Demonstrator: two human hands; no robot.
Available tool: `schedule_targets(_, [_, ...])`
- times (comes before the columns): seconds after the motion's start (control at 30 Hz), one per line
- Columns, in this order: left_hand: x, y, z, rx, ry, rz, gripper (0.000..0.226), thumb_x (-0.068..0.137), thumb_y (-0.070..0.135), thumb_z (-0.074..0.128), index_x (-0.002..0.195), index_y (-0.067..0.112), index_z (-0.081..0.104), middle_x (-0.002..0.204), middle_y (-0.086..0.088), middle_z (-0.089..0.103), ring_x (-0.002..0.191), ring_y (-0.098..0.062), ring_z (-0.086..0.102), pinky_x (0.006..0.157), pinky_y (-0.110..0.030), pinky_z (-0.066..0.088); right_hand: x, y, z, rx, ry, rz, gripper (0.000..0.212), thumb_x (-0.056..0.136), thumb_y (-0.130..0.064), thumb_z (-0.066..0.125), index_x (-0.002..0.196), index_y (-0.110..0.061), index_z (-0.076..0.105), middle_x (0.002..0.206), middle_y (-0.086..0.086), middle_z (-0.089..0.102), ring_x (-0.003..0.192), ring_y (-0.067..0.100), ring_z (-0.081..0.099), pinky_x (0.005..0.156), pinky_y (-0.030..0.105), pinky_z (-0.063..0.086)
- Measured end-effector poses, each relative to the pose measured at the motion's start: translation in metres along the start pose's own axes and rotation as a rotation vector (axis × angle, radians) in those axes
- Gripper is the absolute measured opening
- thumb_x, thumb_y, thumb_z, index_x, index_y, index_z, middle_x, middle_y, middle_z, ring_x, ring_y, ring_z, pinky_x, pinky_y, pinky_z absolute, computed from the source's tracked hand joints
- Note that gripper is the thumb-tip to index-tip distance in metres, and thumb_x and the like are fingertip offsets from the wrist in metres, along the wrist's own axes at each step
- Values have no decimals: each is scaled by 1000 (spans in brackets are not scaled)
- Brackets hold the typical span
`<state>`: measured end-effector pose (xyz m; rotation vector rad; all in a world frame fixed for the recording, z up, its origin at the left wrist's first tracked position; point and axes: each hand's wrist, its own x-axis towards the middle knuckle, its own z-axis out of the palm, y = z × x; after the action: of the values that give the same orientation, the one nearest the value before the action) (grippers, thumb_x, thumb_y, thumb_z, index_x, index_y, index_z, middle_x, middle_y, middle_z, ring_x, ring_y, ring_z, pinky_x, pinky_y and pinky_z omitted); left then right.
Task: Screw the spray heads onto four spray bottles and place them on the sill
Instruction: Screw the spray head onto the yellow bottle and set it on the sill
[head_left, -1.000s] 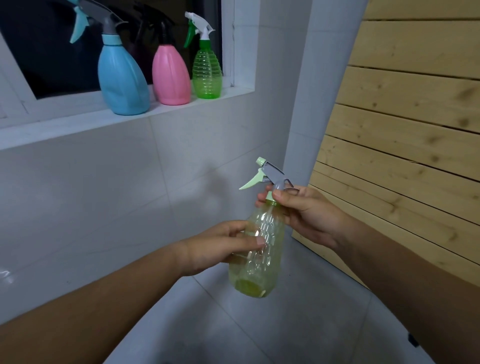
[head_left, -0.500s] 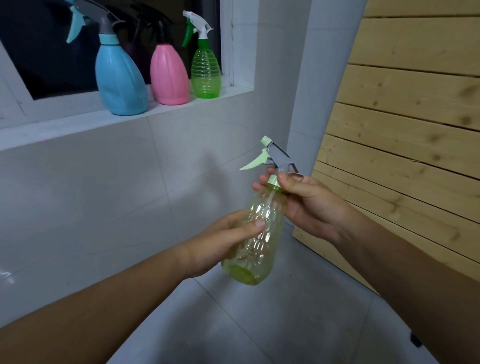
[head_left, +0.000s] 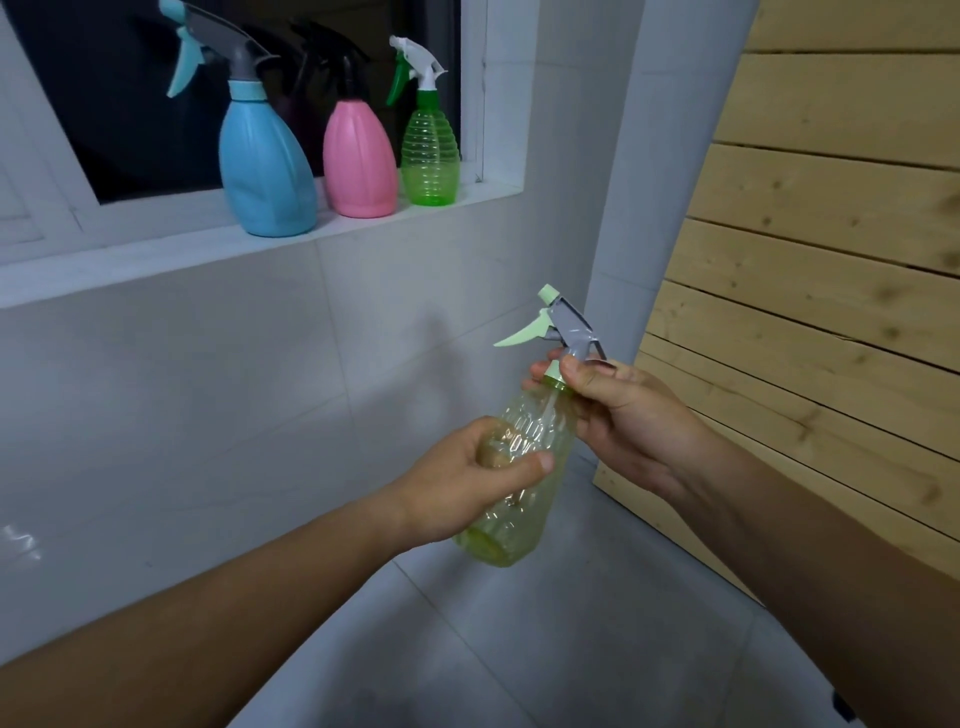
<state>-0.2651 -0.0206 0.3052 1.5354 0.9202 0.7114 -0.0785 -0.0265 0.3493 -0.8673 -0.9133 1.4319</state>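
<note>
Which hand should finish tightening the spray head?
Right. The right hand already pinches the collar of the spray head, while the left hand steadies the yellow bottle.

Held bottle (head_left: 524, 467), centre frame: clear yellow-green, faceted diamond pattern; its spray head (head_left: 563, 330) grey with mint trigger, nozzle and collar. Upper left on white sill (head_left: 156, 260): blue bottle (head_left: 265, 171), grey head, teal trigger; pink bottle (head_left: 359, 161), black head; ribbed see-through green bottle (head_left: 430, 156), white head, green trigger. Pale knotty wood planks (head_left: 831, 260) right. Grey-white tiles (head_left: 208, 389).
</note>
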Motion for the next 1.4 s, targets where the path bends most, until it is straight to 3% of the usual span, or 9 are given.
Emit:
schedule_targets(0.23, [-5,15,-20,-86,153,-5,47,91,56,61,121,21,62,111,-9,71,95,-15,69,92,-39,56,-6,10,16,-340,39,-17,45,88,-31,66,126,-8,59,115,10,74,107,22,71,100,43,52])
schedule_targets(0.37, [-9,32,-37,-133,281,78,35,100,42,53,119,14,57,103,0,69,95,-12,71,84,-30,57,-10,20,43,-537,-61,-84,31,94,-14,61,124,-20,58,95,-3,75,85,3,71,81,22,57])
schedule_targets(0.53, [-24,55,-77,-120,422,151,34,102,36,52,125,12,49,119,-10,68,117,-24,67,104,-45,53,5,17,92,-664,-162,-223,38,92,-19,64,113,-48,50,106,-6,72,89,-2,69,76,9,48])
schedule_targets(0.77, [-59,91,-171,35,595,250,26,100,37,57,122,24,61,104,8,70,82,13,68,77,-18,50,59,-2,195,-798,-262,-445,37,91,-25,66,112,-53,52,102,-9,64,82,-14,59,65,3,45])
schedule_targets(0.9, [-75,115,-220,137,661,274,18,99,34,60,117,35,65,108,4,72,82,6,71,70,-9,53,91,2,248,-756,-280,-473,60,91,-28,65,143,-39,38,97,-20,54,86,-5,59,65,4,46])
schedule_targets(1.0, [-78,128,-252,203,726,251,10,98,39,62,103,44,69,100,1,70,93,-11,67,89,-29,52,112,5,282,-749,-275,-501,60,92,-29,64,143,-41,35,94,-24,48,92,-1,57,67,7,42])
schedule_targets(1.1, [-72,132,-276,193,756,225,27,95,41,64,121,34,68,106,-3,70,110,-23,68,104,-45,52,134,9,302,-754,-253,-517,56,92,-27,64,140,-38,39,95,-20,55,98,7,62,72,13,48])
schedule_targets(1.2, [-64,130,-290,162,778,202,30,98,35,63,126,24,62,105,-5,67,100,-18,66,89,-33,53,154,17,314,-780,-222,-527,56,89,-27,66,138,-41,41,104,-7,67,99,15,67,89,37,56])
schedule_targets(1.4, [-51,125,-302,161,822,201,38,100,32,60,136,22,57,114,-7,70,87,-7,66,63,-18,46,174,23,321,-834,-176,-527,61,88,-25,67,142,-38,40,111,-2,68,100,15,66,92,39,56])
